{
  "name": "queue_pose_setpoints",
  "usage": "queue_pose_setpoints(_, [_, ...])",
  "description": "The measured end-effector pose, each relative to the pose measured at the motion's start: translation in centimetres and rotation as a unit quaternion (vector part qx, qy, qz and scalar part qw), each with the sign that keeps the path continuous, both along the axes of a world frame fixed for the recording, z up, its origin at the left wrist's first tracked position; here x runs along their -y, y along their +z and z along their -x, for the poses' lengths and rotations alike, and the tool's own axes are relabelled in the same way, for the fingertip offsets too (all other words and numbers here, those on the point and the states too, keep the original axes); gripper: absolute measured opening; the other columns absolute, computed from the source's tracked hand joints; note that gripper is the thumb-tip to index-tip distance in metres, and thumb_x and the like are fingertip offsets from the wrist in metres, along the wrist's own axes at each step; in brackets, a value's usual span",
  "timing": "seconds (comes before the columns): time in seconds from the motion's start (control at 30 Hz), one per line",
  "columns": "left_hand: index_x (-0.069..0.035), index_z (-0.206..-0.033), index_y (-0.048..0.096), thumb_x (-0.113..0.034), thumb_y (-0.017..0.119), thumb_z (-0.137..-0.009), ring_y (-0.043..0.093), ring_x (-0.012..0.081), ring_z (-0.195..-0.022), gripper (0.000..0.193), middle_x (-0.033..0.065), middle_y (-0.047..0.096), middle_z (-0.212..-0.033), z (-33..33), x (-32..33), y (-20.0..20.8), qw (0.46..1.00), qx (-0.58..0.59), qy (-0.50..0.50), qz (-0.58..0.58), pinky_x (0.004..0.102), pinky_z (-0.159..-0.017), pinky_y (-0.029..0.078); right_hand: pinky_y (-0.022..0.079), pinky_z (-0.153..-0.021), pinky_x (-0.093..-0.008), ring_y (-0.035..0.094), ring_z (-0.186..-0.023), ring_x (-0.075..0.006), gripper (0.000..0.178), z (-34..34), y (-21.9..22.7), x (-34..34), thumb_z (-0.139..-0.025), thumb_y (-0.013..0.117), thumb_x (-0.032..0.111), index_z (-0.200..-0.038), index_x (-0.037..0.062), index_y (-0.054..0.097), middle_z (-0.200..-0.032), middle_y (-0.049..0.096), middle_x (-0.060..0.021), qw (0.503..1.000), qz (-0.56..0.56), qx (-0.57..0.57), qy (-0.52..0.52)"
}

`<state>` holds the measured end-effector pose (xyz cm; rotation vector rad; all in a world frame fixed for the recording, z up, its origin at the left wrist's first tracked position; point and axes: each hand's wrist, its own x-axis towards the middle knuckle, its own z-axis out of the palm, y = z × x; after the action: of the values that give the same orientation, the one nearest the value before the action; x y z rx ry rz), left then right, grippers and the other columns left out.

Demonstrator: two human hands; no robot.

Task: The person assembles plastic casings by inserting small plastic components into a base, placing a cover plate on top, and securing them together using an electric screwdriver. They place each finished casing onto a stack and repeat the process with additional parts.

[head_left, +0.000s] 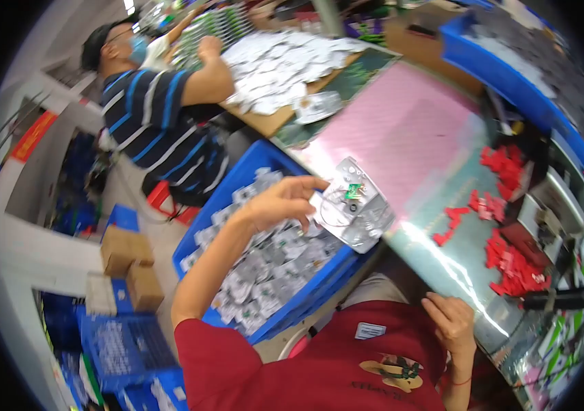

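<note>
A white plastic housing (372,206) with a small green circuit board (354,191), a thin wire and clear plastic parts lies tilted over the table's near left corner. My left hand (275,205) pinches its left edge between thumb and fingers. Beneath that arm stands a blue crate (285,319) full of white and grey plastic parts (264,270). My right hand (452,323) is by the table's near edge, its fingers loosely bent and somewhat apart, with nothing visible in them.
Red pieces (511,264) lie in heaps on the table (436,212), beside a black-handled tool (562,299). A pink sheet (412,127) covers its far part. Beyond, a co-worker (162,109) sits by many white parts (285,61). A blue bin (511,75) borders the far right.
</note>
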<state>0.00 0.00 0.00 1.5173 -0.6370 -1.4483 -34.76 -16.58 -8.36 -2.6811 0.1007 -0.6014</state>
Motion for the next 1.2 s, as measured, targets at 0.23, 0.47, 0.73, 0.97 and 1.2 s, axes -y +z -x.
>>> queue_pose_setpoints(0.23, [-0.005,-0.121,0.028,0.006,0.049,-0.073,0.058,0.0222,-0.081,0.054,0.0117,0.050,-0.105,12.0,11.2,-2.4,0.965,-0.248,0.000,0.085,0.0292,-0.053,0.051,0.042,-0.049,-0.0274,0.053,-0.057,-0.0177,0.032,3.6,3.8,2.6,-0.058,0.055,-0.003,-0.088,0.0043,0.061,-0.089,0.061,-0.0072,0.994,-0.029,0.063,-0.078])
queue_pose_setpoints(0.47, [-0.003,-0.117,0.037,0.004,0.055,-0.072,0.057,0.0200,-0.092,0.050,0.0096,0.053,-0.106,20.3,15.3,-4.6,0.944,-0.309,-0.031,0.110,0.0330,-0.070,0.051,0.045,-0.055,-0.0300,0.058,-0.062,-0.0241,0.032,5.5,7.2,3.8,-0.059,0.054,-0.012,-0.089,-0.0010,0.061,-0.084,0.062,-0.0123,0.955,-0.078,0.181,-0.221])
queue_pose_setpoints(0.73, [-0.004,-0.121,0.034,0.011,0.053,-0.072,0.049,0.0190,-0.103,0.054,0.0073,0.048,-0.112,25.4,15.3,-5.6,0.930,-0.322,0.010,0.176,0.0349,-0.085,0.045,0.044,-0.061,-0.0328,0.052,-0.073,-0.0268,0.027,3.1,11.6,5.4,-0.062,0.062,-0.005,-0.089,-0.0013,0.060,-0.082,0.057,-0.0111,0.948,-0.003,0.158,-0.276])
queue_pose_setpoints(0.97, [-0.008,-0.131,0.013,0.012,0.050,-0.075,0.044,0.0185,-0.107,0.071,0.0095,0.041,-0.115,27.6,14.2,-6.5,0.947,-0.243,0.058,0.204,0.0302,-0.087,0.042,0.042,-0.068,-0.0367,0.048,-0.085,-0.0294,0.022,1.5,11.1,5.1,-0.060,0.066,0.003,-0.081,0.0020,0.059,-0.093,0.052,-0.0103,0.944,0.058,0.061,-0.320])
queue_pose_setpoints(1.2, [-0.008,-0.131,0.008,0.011,0.051,-0.075,0.047,0.0168,-0.101,0.073,0.0109,0.039,-0.116,27.9,13.6,-7.3,0.951,-0.145,0.039,0.269,0.0279,-0.080,0.045,0.041,-0.068,-0.0380,0.048,-0.084,-0.0286,0.021,0.8,10.1,4.4,-0.058,0.068,0.007,-0.077,0.0031,0.059,-0.091,0.053,-0.0104,0.949,0.048,0.071,-0.304])
